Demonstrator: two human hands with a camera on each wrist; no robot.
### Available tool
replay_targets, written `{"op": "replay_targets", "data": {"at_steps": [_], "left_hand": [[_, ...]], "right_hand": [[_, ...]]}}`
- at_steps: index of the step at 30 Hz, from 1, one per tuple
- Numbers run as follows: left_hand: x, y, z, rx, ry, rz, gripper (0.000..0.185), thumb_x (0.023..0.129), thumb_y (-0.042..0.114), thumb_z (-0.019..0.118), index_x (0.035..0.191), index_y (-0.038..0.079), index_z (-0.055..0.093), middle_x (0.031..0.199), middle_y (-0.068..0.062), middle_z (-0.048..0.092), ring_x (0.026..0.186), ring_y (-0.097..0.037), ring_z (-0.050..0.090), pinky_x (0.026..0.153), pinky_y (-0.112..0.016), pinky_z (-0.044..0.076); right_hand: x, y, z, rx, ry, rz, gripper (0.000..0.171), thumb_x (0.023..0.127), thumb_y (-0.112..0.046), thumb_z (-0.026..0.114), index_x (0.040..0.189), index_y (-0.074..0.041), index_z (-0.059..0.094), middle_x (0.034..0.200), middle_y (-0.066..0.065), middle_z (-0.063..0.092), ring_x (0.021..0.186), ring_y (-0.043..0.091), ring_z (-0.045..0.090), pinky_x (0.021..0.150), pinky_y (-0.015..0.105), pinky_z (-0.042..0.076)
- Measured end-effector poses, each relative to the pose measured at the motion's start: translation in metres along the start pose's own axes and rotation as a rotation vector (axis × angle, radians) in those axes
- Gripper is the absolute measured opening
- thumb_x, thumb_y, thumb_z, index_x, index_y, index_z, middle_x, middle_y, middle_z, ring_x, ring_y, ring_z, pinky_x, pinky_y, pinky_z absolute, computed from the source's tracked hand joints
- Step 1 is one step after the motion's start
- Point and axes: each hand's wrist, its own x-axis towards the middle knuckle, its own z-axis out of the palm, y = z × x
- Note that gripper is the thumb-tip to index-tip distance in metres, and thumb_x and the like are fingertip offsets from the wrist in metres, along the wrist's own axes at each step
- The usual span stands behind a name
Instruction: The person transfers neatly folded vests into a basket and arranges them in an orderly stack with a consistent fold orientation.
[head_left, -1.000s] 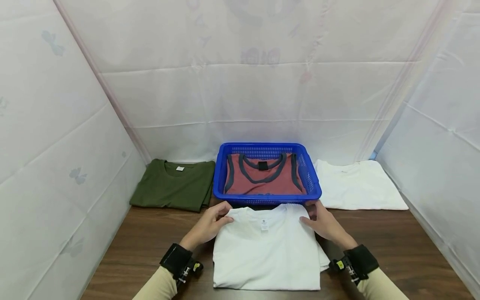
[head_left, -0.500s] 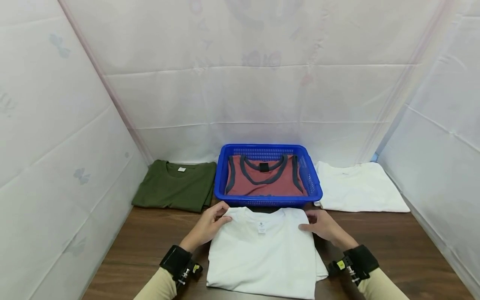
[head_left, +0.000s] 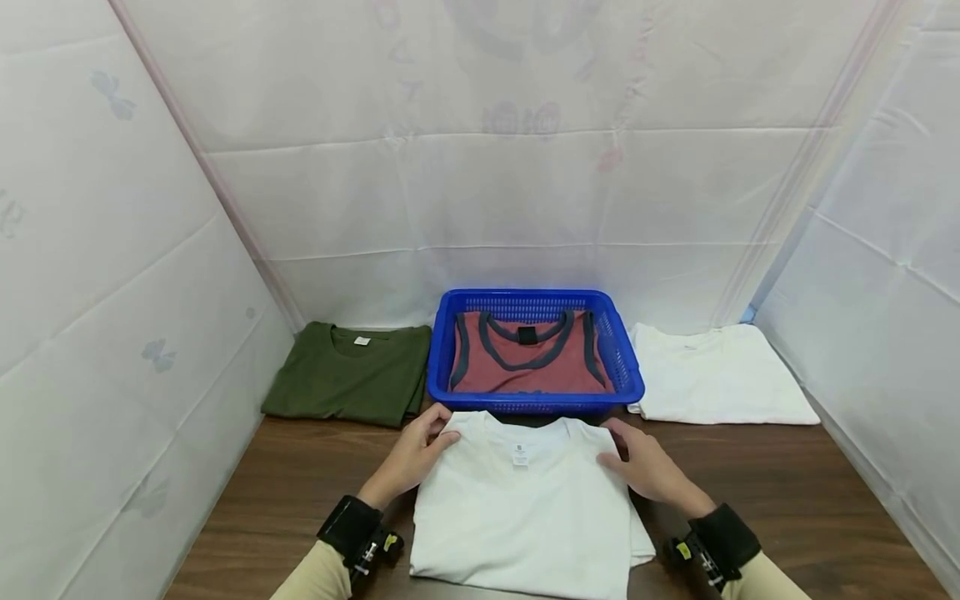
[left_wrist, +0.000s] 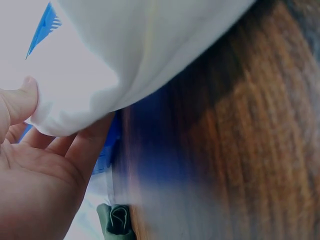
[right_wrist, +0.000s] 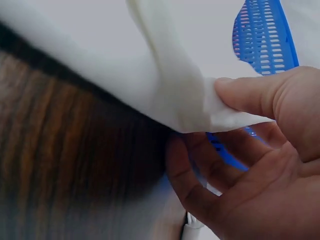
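White folded shirt point(head_left: 525, 500) between hands, left hand point(head_left: 411, 454) and right hand point(head_left: 647, 467) pinching its top corners

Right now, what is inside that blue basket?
The blue basket holds a folded red tank top with dark grey trim. Whatever may lie beneath it is covered, so I cannot tell.

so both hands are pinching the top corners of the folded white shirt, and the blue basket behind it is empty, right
Not quite: the blue basket is not empty. The head view shows a red tank top lying in it. The rest holds: the left hand and right hand pinch the top corners of the folded white shirt.
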Motion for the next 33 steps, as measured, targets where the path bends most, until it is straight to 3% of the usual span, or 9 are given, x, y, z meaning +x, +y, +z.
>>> {"op": "replay_targets", "data": {"at_steps": [4,7,11,16,21,25,28,30,33], "left_hand": [[-0.003,-0.0006,-0.0019,-0.005,0.003,-0.021,0.011,0.104,0.013,0.062,0.107,0.007,0.054,0.075,0.002,0.049,0.066,-0.009,0.047,0.066,-0.024,0.038],[-0.0046,-0.0014,-0.0033,-0.001,0.013,-0.037,0.011,0.105,0.015,0.061,0.108,0.006,0.054,0.078,-0.001,0.058,0.068,-0.011,0.053,0.066,-0.025,0.042],[-0.0043,-0.0029,-0.0041,0.003,0.015,-0.051,0.012,0.106,0.016,0.059,0.11,0.007,0.053,0.077,-0.002,0.059,0.067,-0.012,0.054,0.065,-0.025,0.043],[-0.0037,-0.0043,-0.0035,0.018,0.01,-0.067,0.011,0.107,0.017,0.057,0.111,0.008,0.054,0.071,0.0,0.055,0.063,-0.012,0.052,0.063,-0.025,0.042],[-0.0047,-0.0066,-0.0011,0.015,-0.002,-0.096,0.013,0.108,0.02,0.056,0.112,0.008,0.052,0.067,0.001,0.051,0.061,-0.011,0.05,0.061,-0.025,0.041],[-0.0042,-0.0078,0.0004,-0.003,-0.01,-0.102,0.016,0.109,0.021,0.055,0.113,0.007,0.05,0.066,0.0,0.052,0.058,-0.011,0.05,0.058,-0.024,0.041],[-0.0033,-0.008,0.0006,-0.001,-0.01,-0.107,0.016,0.109,0.021,0.054,0.113,0.006,0.049,0.065,0.0,0.053,0.056,-0.011,0.051,0.056,-0.024,0.041],[-0.0026,-0.0081,0.0002,0.005,-0.012,-0.112,0.016,0.109,0.021,0.053,0.114,0.007,0.049,0.065,0.0,0.053,0.057,-0.011,0.052,0.056,-0.024,0.042],[-0.0027,-0.0071,-0.0023,-0.024,-0.047,-0.144,0.022,0.107,0.021,0.058,0.118,0.005,0.048,0.073,-0.005,0.064,0.063,-0.014,0.06,0.059,-0.027,0.049]], "right_hand": [[-0.0024,-0.005,0.0018,0.0,0.055,-0.002,0.029,0.099,-0.015,0.07,0.126,-0.011,0.06,0.103,-0.003,0.069,0.085,0.007,0.062,0.071,0.029,0.051],[-0.0029,-0.0084,0.0024,-0.016,0.094,-0.015,0.03,0.098,-0.014,0.072,0.125,-0.01,0.059,0.084,-0.007,0.062,0.07,0.003,0.054,0.062,0.026,0.046],[-0.0024,-0.0106,0.0032,-0.047,0.145,-0.054,0.031,0.096,-0.01,0.074,0.121,-0.01,0.056,0.071,-0.007,0.046,0.059,0.003,0.041,0.056,0.024,0.037],[-0.0016,-0.0101,0.0056,-0.053,0.236,-0.104,0.034,0.091,-0.004,0.077,0.106,-0.009,0.047,0.073,-0.007,0.041,0.059,0.002,0.037,0.054,0.023,0.034],[0.0004,-0.0088,0.0081,-0.064,0.335,-0.217,0.042,0.088,0.004,0.077,0.089,-0.011,0.038,0.069,-0.011,0.032,0.056,-0.002,0.031,0.05,0.02,0.029],[0.0022,-0.0078,0.0087,-0.068,0.36,-0.322,0.031,0.086,0.013,0.073,0.087,-0.015,0.059,0.074,-0.012,0.052,0.062,-0.002,0.043,0.055,0.021,0.04],[0.0024,-0.0072,0.0081,-0.088,0.338,-0.354,0.034,0.085,0.017,0.071,0.094,-0.015,0.076,0.083,-0.008,0.066,0.069,-0.001,0.051,0.06,0.024,0.047],[0.0021,-0.0073,0.0075,-0.107,0.322,-0.355,0.035,0.084,0.017,0.072,0.098,-0.014,0.08,0.087,-0.005,0.07,0.074,0.001,0.056,0.064,0.025,0.05],[0.0019,-0.0078,0.0068,-0.124,0.282,-0.334,0.034,0.086,0.016,0.071,0.104,-0.011,0.08,0.093,-0.001,0.071,0.079,0.007,0.063,0.068,0.028,0.054]]}}
